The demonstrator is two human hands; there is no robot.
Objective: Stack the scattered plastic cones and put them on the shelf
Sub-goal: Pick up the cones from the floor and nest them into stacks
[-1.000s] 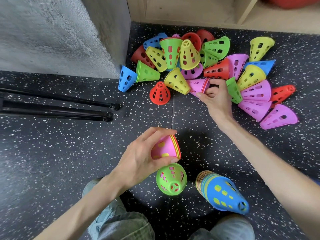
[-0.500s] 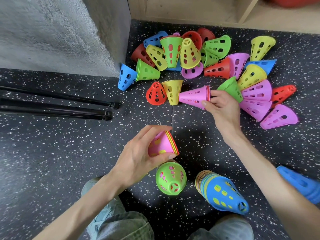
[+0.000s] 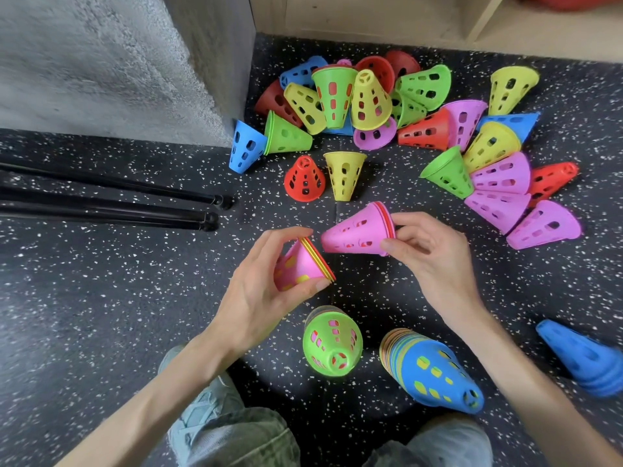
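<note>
My left hand (image 3: 256, 291) grips a short stack of nested cones (image 3: 300, 264), pink outside with yellow and red rims, its open end facing right. My right hand (image 3: 428, 254) holds by the rim a pink cone with a red one nested inside (image 3: 357, 230), its narrow tip pointing left at the stack's opening, a small gap between them. Several loose cones (image 3: 418, 112) in red, yellow, green, blue and pink lie scattered on the floor beyond. The wooden shelf (image 3: 371, 18) runs along the top.
A green-topped stack (image 3: 332, 345), a tall blue-topped stack (image 3: 435, 372) and a blue stack (image 3: 586, 358) lie on the speckled floor near my knees. Black tripod legs (image 3: 111, 203) stretch in from the left. A grey concrete pillar (image 3: 135, 62) stands at upper left.
My right hand lifted the pink cone pair out of the pile and brought it down toward the stack in my left hand. The left hand stayed nearly still.
</note>
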